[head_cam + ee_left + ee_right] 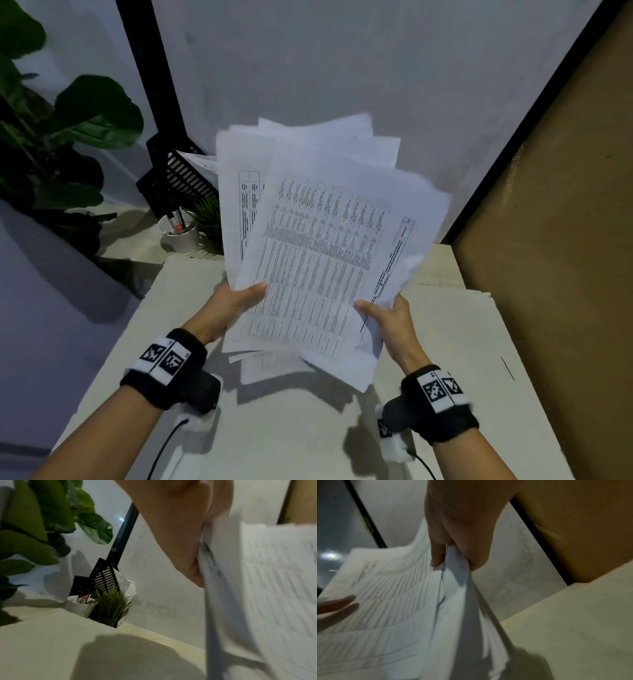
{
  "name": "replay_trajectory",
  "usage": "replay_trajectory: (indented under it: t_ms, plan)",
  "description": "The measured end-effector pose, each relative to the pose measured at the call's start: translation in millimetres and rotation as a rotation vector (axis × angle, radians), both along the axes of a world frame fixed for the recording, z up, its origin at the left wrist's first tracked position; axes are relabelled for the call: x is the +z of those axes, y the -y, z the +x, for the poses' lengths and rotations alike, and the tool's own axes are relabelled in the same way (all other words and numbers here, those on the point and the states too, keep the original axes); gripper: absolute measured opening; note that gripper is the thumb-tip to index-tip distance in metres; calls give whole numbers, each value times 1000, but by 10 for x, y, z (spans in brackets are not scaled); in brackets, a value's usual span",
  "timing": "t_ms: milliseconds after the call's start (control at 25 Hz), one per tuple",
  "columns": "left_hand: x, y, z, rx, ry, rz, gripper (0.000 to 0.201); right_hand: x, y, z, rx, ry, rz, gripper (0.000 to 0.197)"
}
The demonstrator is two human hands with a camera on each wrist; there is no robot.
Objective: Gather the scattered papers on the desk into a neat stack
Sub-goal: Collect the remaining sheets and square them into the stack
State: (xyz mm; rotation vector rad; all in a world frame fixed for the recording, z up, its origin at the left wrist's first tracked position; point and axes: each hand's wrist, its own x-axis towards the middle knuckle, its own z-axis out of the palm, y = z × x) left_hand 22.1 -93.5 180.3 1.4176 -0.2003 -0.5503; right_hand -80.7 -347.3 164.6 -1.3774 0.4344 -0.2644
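A loose, fanned bundle of printed papers [318, 240] is held up above the pale desk [308, 428], sheets skewed at different angles. My left hand [236, 301] grips its left edge, thumb on the top sheet. My right hand [387, 315] pinches the right edge, thumb on top and fingers behind. The left wrist view shows my left hand [185, 555] against the blurred papers [267, 588]. Seen from the right wrist, my right hand [453, 555] clamps the papers' [388, 608] edge, and the left thumb [335, 605] lies on the page.
At the back left stand a black slotted file tray [181, 178] with sheets in it, a white pen cup [180, 229], a small grass plant [209, 216] and a big leafy plant [51, 137]. A wall rises behind, a brown panel [561, 205] at the right.
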Motion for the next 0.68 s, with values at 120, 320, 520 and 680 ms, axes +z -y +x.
replay_trajectory:
  t_ms: [120,320,520,680]
  plan:
    - [16,124,-115,68,118,68,25,29,-47,19,7,32,-79,22]
    - [-482,102,-330,60,-24,301,56,-173,-143,-57,49,5,-89,36]
    - [-334,189,-365,96,2,183,42,-112,-46,-74,109,51,-103,40]
    - [-154,199,-231,82,118,139,68,66,24,8,140,56,-130,34]
